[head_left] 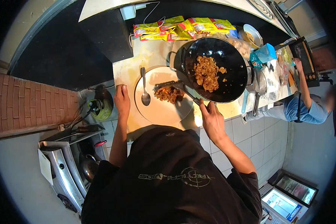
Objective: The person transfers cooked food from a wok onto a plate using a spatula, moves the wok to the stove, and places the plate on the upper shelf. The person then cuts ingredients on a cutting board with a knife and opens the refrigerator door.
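Observation:
My right hand [212, 118] is closed around the handle of a spatula [187, 93]. The spatula's dark blade rests at a heap of brown chopped cooked food [170, 94] on a large round pale plate [149, 110]. A metal spoon [145, 87] lies on the plate's left side. Left of the plate, my left hand [122, 99] rests on the counter with its fingers curled in, nothing visible in it. Behind the plate and to the right stands a black wok [227, 56], with more of the same brown food [206, 72] in it.
Yellow-and-red packets [190, 27] line the back of the counter [125, 72]. A white bowl [252, 34], a blue container [266, 53], plastic bags and a small pan [259, 84] stand right of the wok. At far right, another person in a blue shirt [311, 108] reaches to the counter.

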The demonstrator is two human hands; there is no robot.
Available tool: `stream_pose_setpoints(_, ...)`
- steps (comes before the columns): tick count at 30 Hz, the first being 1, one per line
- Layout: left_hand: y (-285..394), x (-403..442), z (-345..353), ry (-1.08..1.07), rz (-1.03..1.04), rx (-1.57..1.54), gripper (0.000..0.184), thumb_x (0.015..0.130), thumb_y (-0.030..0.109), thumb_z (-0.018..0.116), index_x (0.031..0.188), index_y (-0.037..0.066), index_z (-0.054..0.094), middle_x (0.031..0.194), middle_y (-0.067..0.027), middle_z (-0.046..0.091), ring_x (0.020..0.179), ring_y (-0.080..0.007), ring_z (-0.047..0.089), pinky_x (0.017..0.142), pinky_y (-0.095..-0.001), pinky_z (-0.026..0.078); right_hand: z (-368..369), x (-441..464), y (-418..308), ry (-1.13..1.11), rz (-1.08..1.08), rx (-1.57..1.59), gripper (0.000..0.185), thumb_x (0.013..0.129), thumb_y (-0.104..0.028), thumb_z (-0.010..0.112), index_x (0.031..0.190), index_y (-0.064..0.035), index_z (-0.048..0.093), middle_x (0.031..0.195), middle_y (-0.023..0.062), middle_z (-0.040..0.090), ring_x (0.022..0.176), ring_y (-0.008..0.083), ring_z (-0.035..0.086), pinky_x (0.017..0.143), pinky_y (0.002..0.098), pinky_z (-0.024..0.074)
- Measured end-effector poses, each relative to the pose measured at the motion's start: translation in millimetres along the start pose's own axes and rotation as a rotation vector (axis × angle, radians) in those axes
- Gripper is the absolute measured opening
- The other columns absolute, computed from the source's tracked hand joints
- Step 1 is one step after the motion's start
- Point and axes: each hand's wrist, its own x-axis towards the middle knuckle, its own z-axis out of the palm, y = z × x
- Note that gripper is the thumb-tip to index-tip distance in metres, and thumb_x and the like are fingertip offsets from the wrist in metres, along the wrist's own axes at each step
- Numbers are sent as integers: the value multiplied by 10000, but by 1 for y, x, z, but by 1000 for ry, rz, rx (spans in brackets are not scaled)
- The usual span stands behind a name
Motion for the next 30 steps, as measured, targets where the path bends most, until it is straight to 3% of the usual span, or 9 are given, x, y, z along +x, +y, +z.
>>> stream_pose_setpoints(4, 2, 0, 0, -5, -9, -20, 255, 971, 212, 418, 932, 8, 566, 754, -154, 589, 696, -281, 592, 648, -375, 453, -1, 1, 0, 34, -23, -12, 535, 740, 9, 535, 1263, -88, 474, 872, 116, 497, 758, 256, 563, 565, 353, 497)
stream_pose_setpoints(6, 2, 0, -2, -74, -100, -27, 242, 965, 203, 428, 961, 1, 562, 904, -185, 604, 829, -383, 578, 715, -422, 444, -2, 2, 1, 26, -2, 2, 528, 737, 2, 544, 1252, -95, 483, 877, 115, 502, 761, 249, 564, 559, 350, 497)
stream_pose_setpoints(25, 0, 0, -1, -65, -102, -33, 254, 965, 221, 433, 959, 6, 569, 889, -209, 605, 832, -414, 572, 693, -444, 440, -14, 2, 6, 63, -58, -21, 479, 754, -29, 543, 1214, -162, 514, 826, 93, 463, 748, 241, 546, 565, 348, 480)
stream_pose_setpoints(27, -2, 0, 0, -15, -11, 15, 270, 976, 223, 408, 951, 8, 570, 748, -157, 590, 689, -281, 595, 640, -370, 454, -14, 1, 7, 85, -57, -13, 440, 763, -33, 540, 1180, -173, 542, 824, 92, 462, 731, 241, 534, 566, 350, 468)
stream_pose_setpoints(30, -1, -1, -1, -18, -18, 5, 268, 976, 223, 408, 952, 11, 571, 749, -157, 592, 691, -282, 595, 640, -371, 455, -14, 1, 10, 124, -73, -19, 394, 772, -30, 538, 1140, -167, 566, 809, 93, 458, 721, 240, 526, 569, 355, 448)
